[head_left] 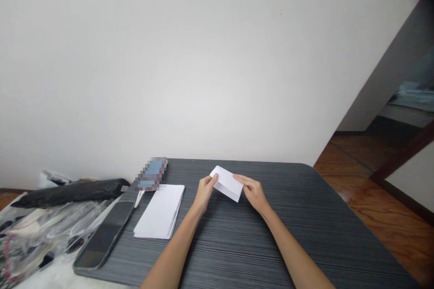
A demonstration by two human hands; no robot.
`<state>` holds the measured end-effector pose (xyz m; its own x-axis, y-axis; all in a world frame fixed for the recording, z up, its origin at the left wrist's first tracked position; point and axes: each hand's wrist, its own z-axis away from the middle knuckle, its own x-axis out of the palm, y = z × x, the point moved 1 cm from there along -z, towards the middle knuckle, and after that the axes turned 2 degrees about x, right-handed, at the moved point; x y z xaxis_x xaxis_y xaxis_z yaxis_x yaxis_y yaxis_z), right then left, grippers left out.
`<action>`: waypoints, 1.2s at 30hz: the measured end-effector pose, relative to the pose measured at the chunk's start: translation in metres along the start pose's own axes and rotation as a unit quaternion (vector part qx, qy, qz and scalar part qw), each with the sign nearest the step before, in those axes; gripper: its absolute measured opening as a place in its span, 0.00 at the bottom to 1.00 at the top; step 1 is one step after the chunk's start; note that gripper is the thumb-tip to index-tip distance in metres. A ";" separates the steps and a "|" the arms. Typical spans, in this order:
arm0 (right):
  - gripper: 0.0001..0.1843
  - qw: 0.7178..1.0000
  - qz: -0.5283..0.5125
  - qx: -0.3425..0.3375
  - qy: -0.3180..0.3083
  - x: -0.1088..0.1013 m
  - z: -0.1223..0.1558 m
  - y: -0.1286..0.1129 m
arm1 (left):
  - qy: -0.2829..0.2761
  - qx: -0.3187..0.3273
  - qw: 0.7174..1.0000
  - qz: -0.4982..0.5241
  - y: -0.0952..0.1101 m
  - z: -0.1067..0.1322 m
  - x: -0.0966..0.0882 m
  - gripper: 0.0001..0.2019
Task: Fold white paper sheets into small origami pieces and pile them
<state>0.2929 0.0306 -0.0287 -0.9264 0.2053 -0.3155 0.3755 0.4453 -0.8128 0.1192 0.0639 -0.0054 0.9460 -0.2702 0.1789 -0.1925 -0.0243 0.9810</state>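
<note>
A small folded white paper (pixel 226 182) is held just above the dark striped table (pixel 305 216), near its far middle. My left hand (pixel 205 191) pinches the paper's left end with thumb and fingers closed. My right hand (pixel 252 191) grips its right edge, fingers laid along the top. A stack of white folded sheets (pixel 160 212) lies flat on the table to the left of my left forearm.
A dark phone (pixel 106 234) lies at the table's left edge. A blurred-out small object (pixel 152 174) sits at the back left. Off the table to the left are a black rolled item (pixel 71 192) and clear plastic bags (pixel 37 230). Wooden floor (pixel 373 185) lies to the right.
</note>
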 end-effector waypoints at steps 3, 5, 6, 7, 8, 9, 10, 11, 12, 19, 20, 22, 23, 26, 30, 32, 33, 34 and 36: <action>0.22 0.998 -0.034 0.030 -0.032 -0.001 0.000 -0.001 | 0.040 0.023 0.997 -0.055 -0.004 -0.004 -0.006 0.17; 0.22 0.994 -0.077 0.048 -0.054 -0.005 -0.001 -0.005 | 0.024 0.045 0.995 -0.087 0.000 -0.005 -0.010 0.15; 0.21 0.992 -0.100 0.052 -0.063 -0.007 -0.002 -0.008 | 0.002 0.054 0.993 -0.104 0.004 -0.005 -0.011 0.14; 0.20 0.989 -0.122 0.053 -0.070 -0.009 -0.003 -0.012 | -0.029 0.060 0.990 -0.123 0.009 -0.004 -0.011 0.14; 0.21 0.986 -0.138 0.055 -0.072 -0.011 -0.003 -0.017 | -0.067 0.064 0.986 -0.142 0.014 -0.002 -0.011 0.14; 0.21 0.985 -0.147 0.056 -0.074 -0.012 -0.003 -0.021 | -0.111 0.064 0.979 -0.159 0.019 0.001 -0.009 0.14; 0.22 0.984 -0.148 0.057 -0.081 -0.012 -0.003 -0.025 | -0.154 0.067 0.970 -0.173 0.024 0.004 -0.007 0.14; 0.22 0.984 -0.143 0.056 -0.088 -0.011 -0.003 -0.029 | -0.194 0.073 0.961 -0.184 0.029 0.007 -0.005 0.13; 0.20 0.985 -0.133 0.053 -0.096 -0.009 -0.003 -0.032 | -0.219 0.084 0.953 -0.191 0.033 0.010 -0.002 0.12; 0.12 0.990 -0.096 0.051 -0.092 -0.007 -0.003 -0.050 | -0.263 0.122 0.931 -0.221 0.041 0.018 0.006 0.10; 0.11 0.989 -0.095 0.051 -0.097 -0.008 -0.003 -0.052 | -0.265 0.125 0.929 -0.224 0.041 0.018 0.006 0.10; 0.08 0.990 -0.077 0.044 -0.109 -0.010 -0.004 -0.055 | -0.269 0.131 0.926 -0.232 0.042 0.018 0.006 0.10; 0.07 0.991 -0.067 0.040 -0.112 -0.010 -0.004 -0.056 | -0.267 0.134 0.925 -0.234 0.042 0.018 0.007 0.10; 0.08 0.994 -0.060 0.041 -0.086 -0.011 -0.005 -0.053 | -0.239 0.122 0.942 -0.201 0.038 0.017 0.008 0.10; 0.08 0.994 -0.082 0.065 -0.010 -0.010 -0.005 -0.044 | -0.151 0.078 0.983 -0.073 0.025 0.012 0.009 0.14; 0.08 0.993 -0.093 0.069 0.015 -0.010 -0.005 -0.040 | -0.095 0.057 0.993 -0.035 0.019 0.010 0.010 0.16; 0.08 0.993 -0.095 0.069 0.024 -0.010 -0.005 -0.039 | -0.069 0.047 0.996 -0.029 0.017 0.009 0.011 0.16; 0.08 0.993 -0.096 0.070 0.029 -0.009 -0.005 -0.038 | -0.049 0.038 0.998 -0.028 0.015 0.008 0.012 0.15; 0.08 0.993 -0.093 0.068 0.036 -0.009 -0.005 -0.037 | -0.023 0.030 0.999 -0.031 0.013 0.008 0.013 0.13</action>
<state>0.2873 0.0163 0.0068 -0.9733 0.1949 -0.1210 0.1858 0.3598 -0.9143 0.1267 0.0521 0.0091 0.9439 -0.3103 0.1130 -0.1503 -0.0992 0.9836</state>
